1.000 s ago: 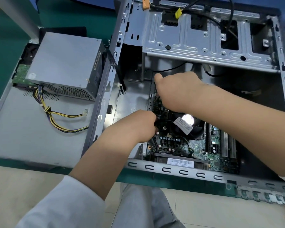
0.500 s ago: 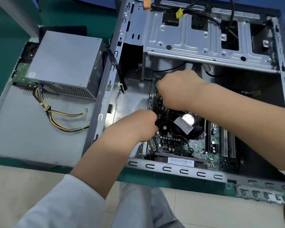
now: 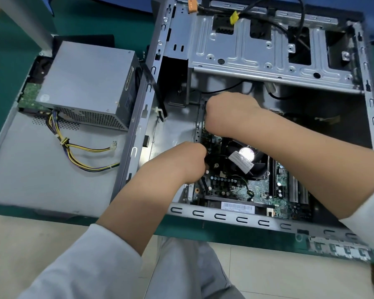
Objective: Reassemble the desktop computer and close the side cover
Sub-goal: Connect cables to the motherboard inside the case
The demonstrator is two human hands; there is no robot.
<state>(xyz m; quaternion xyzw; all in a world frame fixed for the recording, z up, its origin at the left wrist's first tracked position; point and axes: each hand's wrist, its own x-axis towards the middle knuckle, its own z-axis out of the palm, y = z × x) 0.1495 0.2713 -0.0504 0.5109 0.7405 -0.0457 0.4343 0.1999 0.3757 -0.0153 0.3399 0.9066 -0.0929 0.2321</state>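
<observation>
The open desktop case (image 3: 222, 217) lies on its side on the green table. Inside it the green motherboard (image 3: 259, 190) lies flat, carrying a black CPU fan (image 3: 244, 158) and memory sticks (image 3: 296, 190). My left hand (image 3: 186, 160) reaches in over the case's left wall and grips the board's left edge beside the fan; its fingertips are hidden. My right hand (image 3: 231, 113) is curled over the board's far left corner, fingers tucked under. The grey side cover (image 3: 20, 169) lies flat to the left of the case.
A grey power supply (image 3: 84, 83) with yellow and black cables (image 3: 78, 152) sits on the side cover, over a green circuit board (image 3: 29, 96). The metal drive cage (image 3: 257, 52) spans the case's far end, black cables (image 3: 298, 22) draped over it. The table edge is just below the case.
My right hand has crept slightly farther back at the board's corner. My left hand keeps its place and the board looks the same.
</observation>
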